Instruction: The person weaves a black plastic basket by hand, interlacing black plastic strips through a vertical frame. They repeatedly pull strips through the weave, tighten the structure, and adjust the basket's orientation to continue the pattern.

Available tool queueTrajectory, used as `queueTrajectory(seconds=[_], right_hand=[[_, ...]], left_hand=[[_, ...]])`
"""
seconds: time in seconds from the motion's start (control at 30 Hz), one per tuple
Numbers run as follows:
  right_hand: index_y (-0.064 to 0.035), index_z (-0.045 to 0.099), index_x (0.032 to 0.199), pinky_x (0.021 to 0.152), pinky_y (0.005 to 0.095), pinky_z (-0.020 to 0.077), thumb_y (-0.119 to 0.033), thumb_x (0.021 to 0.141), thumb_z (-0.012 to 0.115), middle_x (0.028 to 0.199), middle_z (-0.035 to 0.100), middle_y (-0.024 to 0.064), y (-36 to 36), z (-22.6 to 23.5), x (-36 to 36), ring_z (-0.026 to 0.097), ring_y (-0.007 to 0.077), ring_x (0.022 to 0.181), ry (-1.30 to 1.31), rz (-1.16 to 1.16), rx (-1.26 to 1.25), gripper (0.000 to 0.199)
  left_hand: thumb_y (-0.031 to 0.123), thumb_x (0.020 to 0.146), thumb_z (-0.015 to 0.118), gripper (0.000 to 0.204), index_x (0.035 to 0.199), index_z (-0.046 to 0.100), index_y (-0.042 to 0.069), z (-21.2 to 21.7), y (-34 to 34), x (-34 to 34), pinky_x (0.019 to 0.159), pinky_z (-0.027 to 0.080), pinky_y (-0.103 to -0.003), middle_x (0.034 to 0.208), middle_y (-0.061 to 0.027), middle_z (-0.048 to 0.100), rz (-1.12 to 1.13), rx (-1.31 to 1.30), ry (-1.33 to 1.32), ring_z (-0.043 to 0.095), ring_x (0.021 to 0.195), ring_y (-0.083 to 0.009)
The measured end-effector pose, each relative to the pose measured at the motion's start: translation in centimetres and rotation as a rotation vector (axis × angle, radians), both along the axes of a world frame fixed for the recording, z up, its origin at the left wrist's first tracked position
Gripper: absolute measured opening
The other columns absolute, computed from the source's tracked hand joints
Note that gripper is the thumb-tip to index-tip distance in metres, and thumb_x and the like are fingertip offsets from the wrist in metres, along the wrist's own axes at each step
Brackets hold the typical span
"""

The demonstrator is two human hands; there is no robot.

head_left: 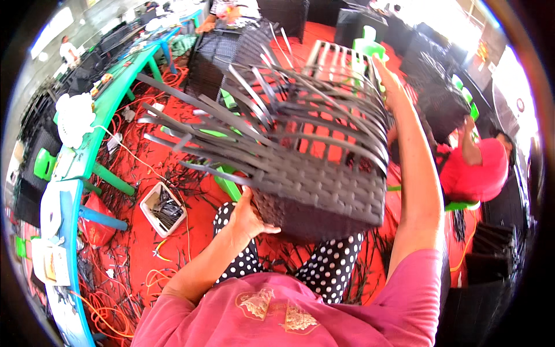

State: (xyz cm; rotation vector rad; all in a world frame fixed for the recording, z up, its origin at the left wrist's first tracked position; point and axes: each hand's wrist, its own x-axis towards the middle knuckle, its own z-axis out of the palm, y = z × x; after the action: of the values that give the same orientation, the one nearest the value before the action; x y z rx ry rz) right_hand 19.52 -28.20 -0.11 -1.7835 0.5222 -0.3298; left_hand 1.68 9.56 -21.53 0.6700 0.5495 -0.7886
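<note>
In front of me is a half-woven wicker frame (324, 182) of flat dark grey plastic strips, tilted above my lap. Its near side is tightly woven, while the far part is an open lattice. Many loose strip ends (202, 118) fan out to the left. My left hand (248, 218) grips the lower left corner, thumb up along the weave and other fingers partly hidden beneath. With the arm stretched forward, my right hand (390, 84) holds the far right edge; the piece hides some of its fingers.
A white bin of strip offcuts (163, 209) and yellow-handled pliers (161, 252) lie on the red floor (139, 191), among scraps and orange hoses. Green and blue tables (110, 124) run along the left. A person in red (477, 173) sits at right. Black wicker furniture (439, 98) stands behind.
</note>
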Motion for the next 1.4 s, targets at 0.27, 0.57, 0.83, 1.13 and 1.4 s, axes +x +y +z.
queueTrajectory(seconds=[0.27, 0.57, 0.83, 1.13, 1.4], right_hand=[[-0.0023, 0.069, 0.094, 0.048, 0.0306, 0.0522, -0.031, 0.094, 0.06, 0.073, 0.069, 0.0086, -1.0, -2.1, 1.6, 0.064, 0.0178, 0.054, 0.056, 0.309, -0.08, 0.03], [-0.0037, 0.064, 0.083, 0.04, 0.0311, 0.0455, -0.02, 0.089, 0.067, 0.059, 0.059, 0.0029, 2.9, -0.5, -2.9, 0.055, 0.0128, 0.044, -0.114, 0.178, -0.009, 0.017], [-0.0027, 0.067, 0.112, 0.081, 0.0345, 0.0484, -0.042, 0.082, 0.074, 0.095, 0.07, 0.0082, 2.2, 6.2, -6.7, 0.063, 0.0192, 0.086, -0.278, 0.106, -0.617, 0.05], [-0.0086, 0.067, 0.112, 0.066, 0.0287, 0.0439, -0.041, 0.082, 0.075, 0.081, 0.059, -0.0003, 1.5, 0.3, -12.3, 0.055, 0.0106, 0.072, -0.352, 0.138, -0.138, 0.045], [0.0005, 0.062, 0.114, 0.067, 0.036, 0.0511, -0.022, 0.089, 0.066, 0.084, 0.065, 0.0075, 5.1, -0.5, -12.9, 0.062, 0.0172, 0.075, -0.501, 0.055, -0.266, 0.034]], left_hand=[[0.056, 0.099, 0.029, 0.062, 0.142, 0.048, 0.016, -2.7, -2.0, 1.8, 0.105, 0.02, -0.074, 0.145, -0.0103, 0.049, -0.096, -0.12, 0.143, 0.04, 0.136, -0.0379], [0.065, 0.095, 0.036, 0.064, 0.138, 0.051, 0.019, -3.6, -0.5, -0.4, 0.106, 0.014, -0.073, 0.143, -0.0038, 0.051, -0.049, -0.142, 0.154, 0.043, 0.134, -0.0308], [0.059, 0.096, 0.036, 0.06, 0.138, 0.051, 0.017, -5.2, -1.3, -0.6, 0.106, 0.018, -0.069, 0.143, -0.0051, 0.05, -0.029, -0.127, -0.048, 0.043, 0.133, -0.0297], [0.052, 0.098, 0.038, 0.054, 0.136, 0.051, 0.016, -6.0, -2.8, -2.9, 0.107, 0.024, -0.061, 0.142, -0.0066, 0.051, 0.022, -0.026, -0.159, 0.044, 0.132, -0.0288], [0.045, 0.099, 0.039, 0.049, 0.135, 0.052, 0.015, -6.4, -1.8, -3.7, 0.108, 0.029, -0.055, 0.141, -0.0079, 0.051, 0.034, 0.268, -0.472, 0.045, 0.131, -0.0281]])
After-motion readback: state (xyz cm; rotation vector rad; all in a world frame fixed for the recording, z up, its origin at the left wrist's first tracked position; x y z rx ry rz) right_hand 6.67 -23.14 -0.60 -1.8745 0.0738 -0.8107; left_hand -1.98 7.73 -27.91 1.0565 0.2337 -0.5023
